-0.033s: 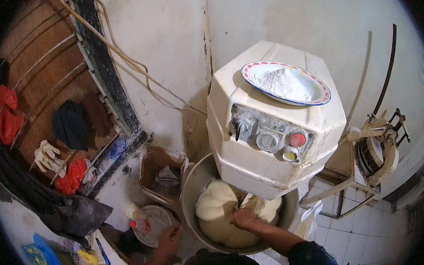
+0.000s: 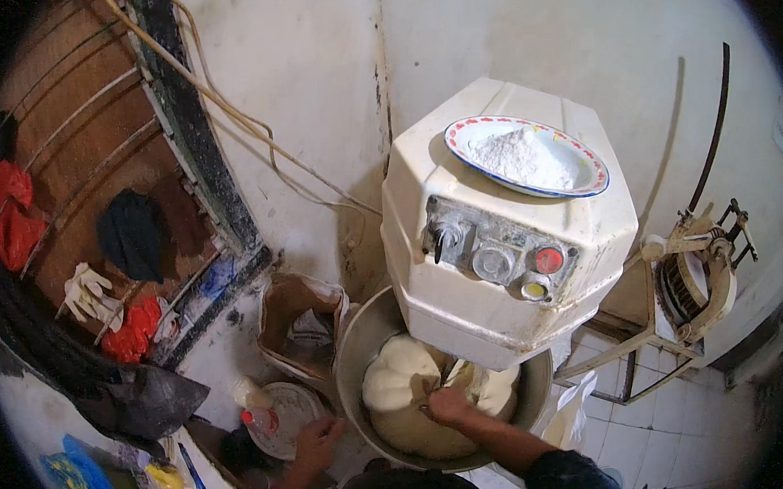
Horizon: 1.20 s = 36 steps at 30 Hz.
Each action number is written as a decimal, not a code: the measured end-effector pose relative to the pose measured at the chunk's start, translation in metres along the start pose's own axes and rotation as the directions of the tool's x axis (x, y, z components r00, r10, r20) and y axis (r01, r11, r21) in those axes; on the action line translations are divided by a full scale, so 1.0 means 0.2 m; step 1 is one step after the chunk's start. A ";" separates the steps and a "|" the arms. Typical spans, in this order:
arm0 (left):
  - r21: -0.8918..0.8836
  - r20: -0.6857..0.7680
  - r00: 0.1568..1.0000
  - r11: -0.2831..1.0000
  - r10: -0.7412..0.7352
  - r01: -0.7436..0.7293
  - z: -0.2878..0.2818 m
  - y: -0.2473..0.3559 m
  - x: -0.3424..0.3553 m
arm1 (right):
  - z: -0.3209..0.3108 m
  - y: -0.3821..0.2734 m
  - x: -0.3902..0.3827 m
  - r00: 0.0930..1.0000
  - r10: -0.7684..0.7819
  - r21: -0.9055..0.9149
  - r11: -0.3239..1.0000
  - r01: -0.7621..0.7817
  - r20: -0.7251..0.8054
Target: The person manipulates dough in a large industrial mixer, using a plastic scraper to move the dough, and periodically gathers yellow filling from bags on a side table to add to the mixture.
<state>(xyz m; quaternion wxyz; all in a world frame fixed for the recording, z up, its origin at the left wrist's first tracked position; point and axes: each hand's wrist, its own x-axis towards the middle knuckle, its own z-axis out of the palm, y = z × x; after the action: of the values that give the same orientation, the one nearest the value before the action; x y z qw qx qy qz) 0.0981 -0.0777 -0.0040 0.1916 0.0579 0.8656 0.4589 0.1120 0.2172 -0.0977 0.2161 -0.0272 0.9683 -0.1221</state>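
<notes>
A large metal mixing bowl holds a thick mass of pale dough. My right hand reaches into the bowl, its fingers closed at the dough's surface by a dark, narrow shape. What the fingers grip is too small to make out. Above the bowl juts the cream-coloured head of a dough mixer, with knobs and buttons on its front. Outside the bowl, to its left, my left hand hangs with loosely bent fingers apart and nothing visible in it.
A floral-rimmed enamel plate of white powder rests on the mixer. Left of the bowl stand an open paper sack, a round lidded tub and a red-capped bottle. A hand-cranked metal machine stands at the right.
My right hand has shifted very slightly left over the dough. My left hand has moved a little to the right, its fingers turned more toward the bowl.
</notes>
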 end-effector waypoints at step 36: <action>0.186 0.897 0.217 0.117 0.385 -0.976 0.94 0.18 0.66 | 0.10 -0.05 -0.44 0.845 0.534 0.303 0.807 -0.507 -0.008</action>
<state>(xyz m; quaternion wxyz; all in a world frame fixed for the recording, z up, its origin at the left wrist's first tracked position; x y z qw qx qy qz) 0.0462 0.1245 -0.1072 0.1706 0.7273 0.6645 0.0187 0.2009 0.2123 -0.0761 0.1975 0.2769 0.9190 -0.1994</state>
